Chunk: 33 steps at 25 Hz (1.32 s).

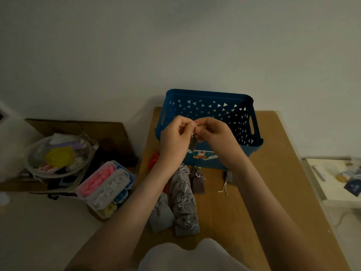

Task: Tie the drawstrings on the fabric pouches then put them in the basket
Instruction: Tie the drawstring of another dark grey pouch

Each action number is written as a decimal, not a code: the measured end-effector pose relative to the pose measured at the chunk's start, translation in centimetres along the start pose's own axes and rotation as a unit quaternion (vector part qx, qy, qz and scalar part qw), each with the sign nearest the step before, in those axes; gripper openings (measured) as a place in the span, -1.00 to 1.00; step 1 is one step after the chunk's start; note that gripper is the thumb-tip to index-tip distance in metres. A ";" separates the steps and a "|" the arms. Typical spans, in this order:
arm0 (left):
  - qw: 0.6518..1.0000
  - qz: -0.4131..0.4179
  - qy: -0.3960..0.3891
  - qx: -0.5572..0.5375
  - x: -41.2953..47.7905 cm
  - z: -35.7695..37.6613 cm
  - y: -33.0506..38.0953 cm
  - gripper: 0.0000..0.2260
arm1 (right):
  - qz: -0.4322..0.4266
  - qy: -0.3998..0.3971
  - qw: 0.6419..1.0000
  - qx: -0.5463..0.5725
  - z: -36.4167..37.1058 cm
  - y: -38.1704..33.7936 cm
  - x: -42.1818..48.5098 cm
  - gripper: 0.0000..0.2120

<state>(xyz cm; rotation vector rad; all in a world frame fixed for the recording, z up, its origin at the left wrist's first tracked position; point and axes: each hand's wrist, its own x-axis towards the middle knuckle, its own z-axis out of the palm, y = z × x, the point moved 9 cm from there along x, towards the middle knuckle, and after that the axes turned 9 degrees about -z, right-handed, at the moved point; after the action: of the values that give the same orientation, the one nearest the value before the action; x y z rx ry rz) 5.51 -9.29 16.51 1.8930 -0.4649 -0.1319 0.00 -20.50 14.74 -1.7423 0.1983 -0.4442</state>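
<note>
Clear plastic comes first: a round bowl (58, 155) of mixed small items, with a yellow lid on top, stands well to the left of the blue basket (213, 106). Nearer the basket, still left of it and off the worktop (273, 192), is a lidded clear box (105, 188) with pink, white, blue and yellow contents.

An orange item (153, 161) lies at the worktop's left edge, just beside the basket's front left corner; it is too blurred to identify. In front of the basket, a row of grey pouches (183, 200) runs toward the person, their drawstrings knotted in bows, with one darker pouch (198, 182) beside the row's far end.

The left hand (174, 139) is raised in front of the basket's near wall. Its grip is narrow, with fingers curled and pinching the drawstring (195, 125). The held pouch (192, 145) hangs below and between both hands, clear of the worktop and outside the basket. The right hand (213, 133) meets the left, and its grip also pinches the drawstring.

Right of the hands, in front of the basket's near right corner, one grey pouch (229, 178) lies with loose white strings trailing. Well right of the basket stands a pale side table (332, 192) carrying small items.
</note>
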 end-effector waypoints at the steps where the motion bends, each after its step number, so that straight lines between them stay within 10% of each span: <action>1: 1.000 0.013 0.005 0.010 0.0 -0.1 0.1 -0.90 | 0.013 0.001 1.000 0.011 0.0 0.3 0.0 -0.86; 9: 0.995 0.079 0.005 0.060 -0.5 0.5 0.9 -0.92 | 0.066 0.039 0.997 -0.009 -0.8 1.5 0.1 -0.83; 15: 0.984 -0.161 -0.079 -0.008 0.0 1.9 -2.6 -0.88 | -0.076 -0.039 0.969 -0.232 -1.0 -0.6 0.2 -0.87; 21: 0.932 -0.266 -0.192 -0.154 -0.3 3.4 -3.1 -0.87 | -0.148 -0.005 0.970 -0.191 -1.3 -1.7 0.1 -0.91; 33: 0.999 0.020 0.033 0.001 -0.1 1.4 1.5 -0.86 | 0.022 0.108 0.993 -0.046 -2.1 0.3 -0.7 -0.79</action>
<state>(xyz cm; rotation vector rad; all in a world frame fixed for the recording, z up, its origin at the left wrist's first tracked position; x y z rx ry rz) 4.58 -10.90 17.35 1.8820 -0.4571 -0.0423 -1.42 -22.20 14.63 -1.7752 0.4168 -0.6008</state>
